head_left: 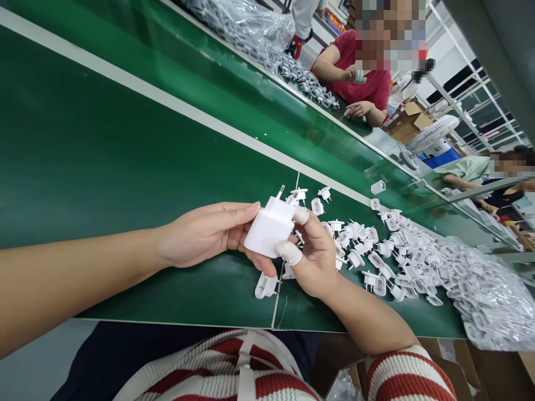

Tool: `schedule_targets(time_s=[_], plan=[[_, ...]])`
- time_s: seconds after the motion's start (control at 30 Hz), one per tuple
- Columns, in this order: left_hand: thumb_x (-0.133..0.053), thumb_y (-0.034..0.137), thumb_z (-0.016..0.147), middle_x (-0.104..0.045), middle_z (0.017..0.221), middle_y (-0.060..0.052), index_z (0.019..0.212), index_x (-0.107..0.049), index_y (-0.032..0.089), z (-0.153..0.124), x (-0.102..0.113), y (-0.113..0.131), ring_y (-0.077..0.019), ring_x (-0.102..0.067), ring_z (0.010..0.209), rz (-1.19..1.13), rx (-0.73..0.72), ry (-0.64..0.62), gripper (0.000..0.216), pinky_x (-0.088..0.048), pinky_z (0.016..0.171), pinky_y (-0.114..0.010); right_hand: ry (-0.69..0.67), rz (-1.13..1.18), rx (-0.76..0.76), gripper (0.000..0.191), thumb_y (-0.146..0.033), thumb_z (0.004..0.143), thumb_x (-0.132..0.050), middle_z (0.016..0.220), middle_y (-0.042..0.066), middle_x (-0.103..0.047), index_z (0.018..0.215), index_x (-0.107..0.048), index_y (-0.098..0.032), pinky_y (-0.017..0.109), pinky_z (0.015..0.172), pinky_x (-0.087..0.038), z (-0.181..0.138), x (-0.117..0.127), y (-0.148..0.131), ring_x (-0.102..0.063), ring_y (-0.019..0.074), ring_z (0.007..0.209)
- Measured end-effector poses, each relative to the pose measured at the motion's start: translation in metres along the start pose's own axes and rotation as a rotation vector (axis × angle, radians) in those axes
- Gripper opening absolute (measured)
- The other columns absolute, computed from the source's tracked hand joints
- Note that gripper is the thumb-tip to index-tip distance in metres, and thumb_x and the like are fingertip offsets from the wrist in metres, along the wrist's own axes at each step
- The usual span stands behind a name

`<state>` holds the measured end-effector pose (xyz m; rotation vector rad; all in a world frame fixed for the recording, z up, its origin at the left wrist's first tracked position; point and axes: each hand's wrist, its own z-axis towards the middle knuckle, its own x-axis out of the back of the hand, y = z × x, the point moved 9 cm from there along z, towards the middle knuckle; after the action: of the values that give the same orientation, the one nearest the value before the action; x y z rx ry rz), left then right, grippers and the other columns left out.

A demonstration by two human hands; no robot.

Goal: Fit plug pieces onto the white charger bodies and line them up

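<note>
A white two-pin plug charger (270,227) is held up above the green worktop, its metal pins pointing up and away from me. My left hand (213,231) grips it from the left, thumb along its upper side and fingers underneath. On the other side my right hand (313,250) pinches it between thumb and forefinger, both wearing white finger cots. Just below the hands lies a loose white plug piece (266,285) on the worktop. Several more white plug pieces (355,239) are scattered to the right of my right hand.
A clear plastic bag (497,295) spills a heap of plug pieces at the right. The green worktop (104,139) has a pale strip (167,97) along it. Beyond the glass divider, a person in a red shirt (376,92) handles small parts near another bag (251,28).
</note>
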<state>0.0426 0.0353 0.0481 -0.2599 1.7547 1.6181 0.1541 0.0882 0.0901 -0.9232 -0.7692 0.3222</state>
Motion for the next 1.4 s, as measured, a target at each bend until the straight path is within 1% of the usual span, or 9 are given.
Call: schedule_targets(time_s=[0.27, 0.47, 0.67, 0.87, 1.1, 1.2, 1.27, 1.33, 1.4], plan=[[-0.090, 0.052, 0.082, -0.079, 0.120, -0.010, 0.122, -0.075, 0.024, 0.004, 0.036, 0.005, -0.0291, -0.079, 0.098, 0.340, -0.030, 0.371, 0.050, -0.065, 0.099, -0.046, -0.127, -0.298, 0.068, 0.053, -0.038, 0.099, -0.069, 0.135, 0.011, -0.068, 0.148, -0.054, -0.027, 0.045, 0.095, -0.060, 0.017, 0.013, -0.009, -0.065, 0.0264, 0.117], [-0.091, 0.065, 0.071, -0.073, 0.133, -0.009, 0.123, -0.068, 0.024, -0.006, 0.072, 0.017, -0.0341, -0.065, 0.132, 0.563, -0.117, 0.741, 0.070, -0.043, 0.125, -0.053, -0.156, -0.794, -0.292, 0.066, 0.001, 0.088, -0.058, 0.153, 0.021, -0.056, 0.152, -0.053, -0.013, 0.060, 0.125, -0.036, 0.030, 0.067, 0.052, -0.040, 0.0368, 0.153], [-0.081, 0.056, 0.075, -0.073, 0.131, -0.010, 0.115, -0.073, 0.023, 0.020, 0.099, 0.045, -0.0356, -0.066, 0.124, 0.939, -0.102, 0.921, 0.053, -0.049, 0.115, -0.049, -0.160, -0.681, -0.426, 0.057, 0.009, 0.074, -0.063, 0.126, 0.018, -0.074, 0.122, -0.076, -0.017, 0.047, 0.103, -0.054, 0.026, 0.081, 0.096, -0.067, 0.0359, 0.121], [-0.070, 0.037, 0.082, -0.070, 0.133, -0.013, 0.124, -0.061, 0.016, 0.088, 0.149, 0.108, -0.0289, -0.068, 0.122, 1.074, -0.193, 1.101, 0.048, -0.053, 0.107, -0.038, 0.080, -0.500, -0.318, 0.050, 0.002, 0.076, -0.056, 0.108, 0.009, -0.074, 0.115, -0.079, -0.019, 0.039, 0.099, -0.053, 0.015, 0.120, 0.076, -0.067, 0.0264, 0.107], [-0.084, 0.046, 0.068, -0.069, 0.108, 0.003, 0.102, -0.057, 0.020, 0.115, 0.182, 0.141, -0.0393, -0.052, 0.139, 1.157, -0.145, 1.107, 0.050, -0.025, 0.127, -0.056, 0.338, -0.255, -0.296, 0.040, -0.013, 0.078, -0.059, 0.101, 0.006, -0.068, 0.111, -0.080, -0.021, 0.037, 0.091, -0.058, -0.032, 0.138, 0.075, -0.068, 0.0203, 0.095], [-0.091, 0.052, 0.062, -0.058, 0.142, -0.006, 0.116, -0.052, 0.020, 0.108, 0.182, 0.140, -0.0514, -0.034, 0.150, 1.141, -0.142, 1.225, 0.074, -0.019, 0.126, -0.068, 0.428, -0.154, -0.305, 0.044, -0.019, 0.080, -0.062, 0.111, 0.007, -0.069, 0.121, -0.078, -0.022, 0.033, 0.084, -0.060, -0.042, 0.140, 0.081, -0.068, 0.0175, 0.093], [-0.089, 0.060, 0.067, -0.030, 0.167, -0.016, 0.136, -0.041, 0.017, 0.110, 0.162, 0.143, -0.0526, -0.013, 0.157, 1.238, -0.279, 1.285, 0.094, -0.005, 0.128, -0.069, 0.488, -0.049, -0.324, 0.049, -0.022, 0.077, -0.069, 0.112, 0.006, -0.069, 0.125, -0.077, -0.023, 0.033, 0.084, -0.060, -0.045, 0.144, 0.081, -0.066, 0.0166, 0.091], [-0.080, 0.064, 0.081, -0.015, 0.171, -0.021, 0.148, -0.032, 0.011, 0.133, 0.122, 0.141, -0.0463, -0.009, 0.160, 1.422, -0.473, 1.169, 0.097, -0.004, 0.131, -0.061, 0.531, 0.162, -0.387, 0.050, -0.025, 0.072, -0.078, 0.108, 0.005, -0.070, 0.123, -0.078, -0.024, 0.033, 0.081, -0.059, -0.048, 0.147, 0.084, -0.064, 0.0152, 0.086], [-0.072, 0.059, 0.091, -0.030, 0.165, -0.020, 0.149, -0.037, 0.009, 0.180, 0.083, 0.123, -0.0402, -0.024, 0.156, 1.575, -0.536, 0.906, 0.084, -0.017, 0.130, -0.055, 0.554, 0.432, -0.474, 0.047, -0.029, 0.068, -0.087, 0.101, 0.003, -0.072, 0.115, -0.081, -0.024, 0.031, 0.078, -0.059, -0.052, 0.147, 0.088, -0.063, 0.0134, 0.081]])
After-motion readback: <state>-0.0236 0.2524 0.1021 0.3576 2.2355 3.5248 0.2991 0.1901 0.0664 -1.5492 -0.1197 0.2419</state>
